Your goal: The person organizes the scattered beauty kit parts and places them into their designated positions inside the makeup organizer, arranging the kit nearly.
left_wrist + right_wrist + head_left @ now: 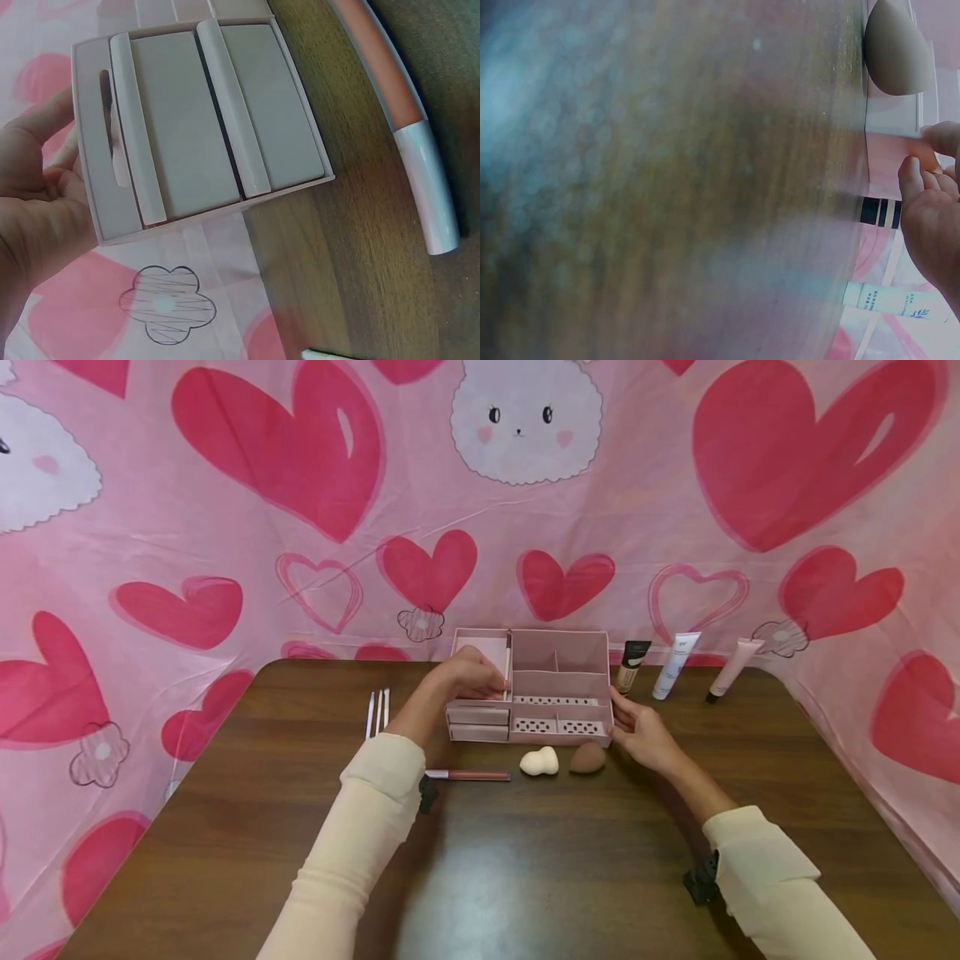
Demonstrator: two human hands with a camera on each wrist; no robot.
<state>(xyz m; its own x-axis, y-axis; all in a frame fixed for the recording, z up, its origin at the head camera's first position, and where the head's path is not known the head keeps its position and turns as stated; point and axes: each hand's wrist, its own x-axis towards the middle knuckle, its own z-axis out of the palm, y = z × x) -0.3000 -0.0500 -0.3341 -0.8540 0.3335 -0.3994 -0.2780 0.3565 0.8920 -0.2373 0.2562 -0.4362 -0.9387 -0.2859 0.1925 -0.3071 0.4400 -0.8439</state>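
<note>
A pink organizer [558,647] with open top compartments and two small front drawers stands at the middle back of the brown table. My left hand [468,677] grips its left end, fingers curled over the top edge and palm against the side. The left wrist view shows that hand [41,199] against the side of the organizer [202,120], whose drawers are closed. My right hand [636,728] holds the organizer's right front corner. In the right wrist view, my right hand's [932,196] fingers curl onto the organizer's wall [891,120].
A white sponge [540,762] and a brown sponge [587,758] lie just in front of the organizer. A reddish pencil [468,774] lies by my left forearm, and white sticks [377,710] lie further left. Three tubes [676,665] lean on the heart-print backdrop at the right.
</note>
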